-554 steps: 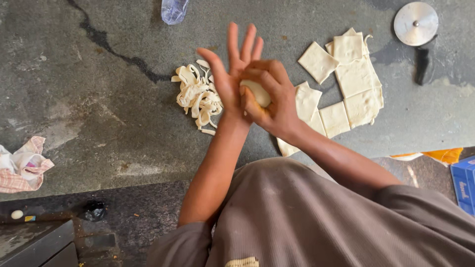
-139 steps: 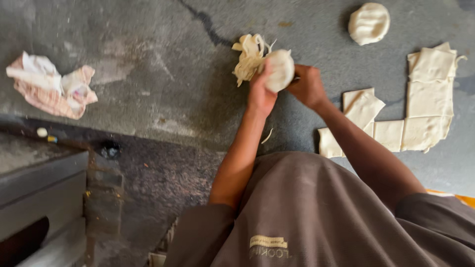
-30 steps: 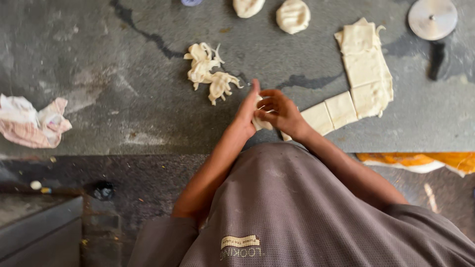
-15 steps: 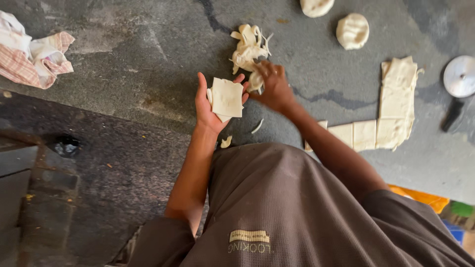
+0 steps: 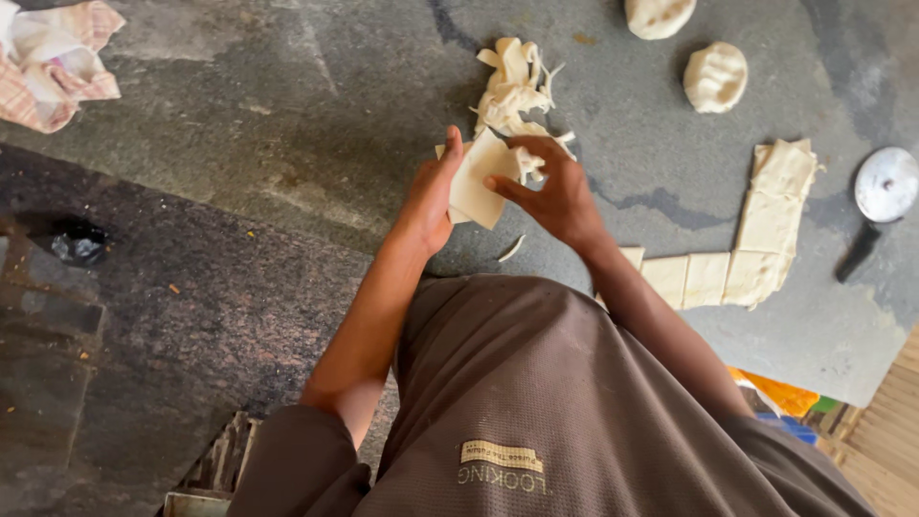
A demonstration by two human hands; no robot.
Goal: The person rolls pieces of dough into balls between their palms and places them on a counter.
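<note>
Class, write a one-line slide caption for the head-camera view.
Left hand holds a dough square as the right hand pinches scraps above a grey counter.

Looks like a working kitchen, bakery-type prep spot: rough grey stone counter (image 5: 287,105), cut dough squares (image 5: 728,258) laid out, scrap trimmings (image 5: 512,86), two shaped dough rounds (image 5: 714,77), a wheel cutter (image 5: 881,191), checked rag (image 5: 57,62) off to the side.
</note>
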